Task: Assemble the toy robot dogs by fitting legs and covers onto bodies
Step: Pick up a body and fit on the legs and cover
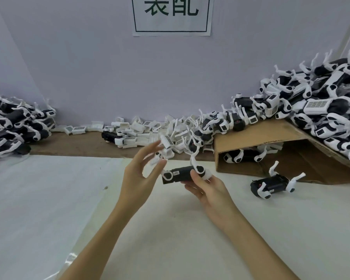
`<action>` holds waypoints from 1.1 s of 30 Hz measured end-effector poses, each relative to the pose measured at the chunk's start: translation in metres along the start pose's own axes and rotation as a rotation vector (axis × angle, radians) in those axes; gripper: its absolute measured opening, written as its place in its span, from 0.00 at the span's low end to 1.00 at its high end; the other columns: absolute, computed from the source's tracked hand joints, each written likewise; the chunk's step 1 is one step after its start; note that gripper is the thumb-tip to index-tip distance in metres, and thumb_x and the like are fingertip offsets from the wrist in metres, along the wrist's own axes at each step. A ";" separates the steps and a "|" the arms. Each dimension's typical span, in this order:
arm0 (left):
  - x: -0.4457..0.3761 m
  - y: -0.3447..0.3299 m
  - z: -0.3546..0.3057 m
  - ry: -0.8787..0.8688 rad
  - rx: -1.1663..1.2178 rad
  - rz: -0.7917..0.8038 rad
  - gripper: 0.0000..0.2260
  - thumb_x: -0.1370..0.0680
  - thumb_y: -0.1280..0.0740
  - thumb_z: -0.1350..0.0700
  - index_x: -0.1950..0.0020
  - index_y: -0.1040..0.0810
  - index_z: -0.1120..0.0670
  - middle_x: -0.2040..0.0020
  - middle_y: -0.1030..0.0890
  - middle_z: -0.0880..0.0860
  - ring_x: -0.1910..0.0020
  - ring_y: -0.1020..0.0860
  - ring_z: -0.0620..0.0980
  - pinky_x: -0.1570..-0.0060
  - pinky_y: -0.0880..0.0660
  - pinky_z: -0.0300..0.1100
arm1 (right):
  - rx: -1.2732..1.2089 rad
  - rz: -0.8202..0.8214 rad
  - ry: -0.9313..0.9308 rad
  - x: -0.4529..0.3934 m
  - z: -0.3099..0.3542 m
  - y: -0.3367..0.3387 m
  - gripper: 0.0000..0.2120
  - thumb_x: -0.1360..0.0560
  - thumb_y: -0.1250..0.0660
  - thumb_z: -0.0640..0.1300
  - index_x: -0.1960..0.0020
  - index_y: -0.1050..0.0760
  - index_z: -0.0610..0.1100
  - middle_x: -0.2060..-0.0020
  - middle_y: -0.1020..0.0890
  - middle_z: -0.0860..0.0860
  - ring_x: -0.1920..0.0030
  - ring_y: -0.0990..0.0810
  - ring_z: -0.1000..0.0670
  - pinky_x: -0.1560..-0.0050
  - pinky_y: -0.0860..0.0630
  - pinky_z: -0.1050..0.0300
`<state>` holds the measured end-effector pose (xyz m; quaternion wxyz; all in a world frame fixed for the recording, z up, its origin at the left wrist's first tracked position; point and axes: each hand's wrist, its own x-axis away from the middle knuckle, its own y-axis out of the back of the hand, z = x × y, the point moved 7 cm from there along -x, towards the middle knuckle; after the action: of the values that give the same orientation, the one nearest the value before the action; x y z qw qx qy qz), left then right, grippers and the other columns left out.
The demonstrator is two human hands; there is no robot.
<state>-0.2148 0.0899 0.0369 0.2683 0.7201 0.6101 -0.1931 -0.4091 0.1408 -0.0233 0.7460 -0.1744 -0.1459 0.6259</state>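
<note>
Black toy dog body [180, 174], boxy, small label on its side, white leg [196, 161] sticking up at its right end, white hip joint at the left end. Long axis roughly left-right, slightly tilted, held above the white table cover [49, 199]. Right hand [205, 188] grips it from below. Left hand [138, 176] beside it, fingers spread loose, holding nothing; blurred.

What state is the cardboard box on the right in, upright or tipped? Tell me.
Tipped. The cardboard box lies on its side, opening facing the camera, with a toy dog inside.
</note>
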 end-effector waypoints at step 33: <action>0.013 -0.022 0.050 0.623 0.605 0.364 0.25 0.18 0.31 0.41 0.25 0.23 0.52 0.28 0.20 0.58 0.30 0.20 0.62 0.30 0.23 0.55 | 0.251 0.025 0.043 0.005 0.016 0.006 0.15 0.23 0.34 0.60 0.43 0.22 0.51 0.57 0.21 0.43 0.58 0.18 0.46 0.53 0.20 0.53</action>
<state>-0.2319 0.0717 -0.0133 -0.1201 0.8849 0.4416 -0.0866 -0.4203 0.1481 -0.0118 0.7571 -0.0951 -0.0481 0.6446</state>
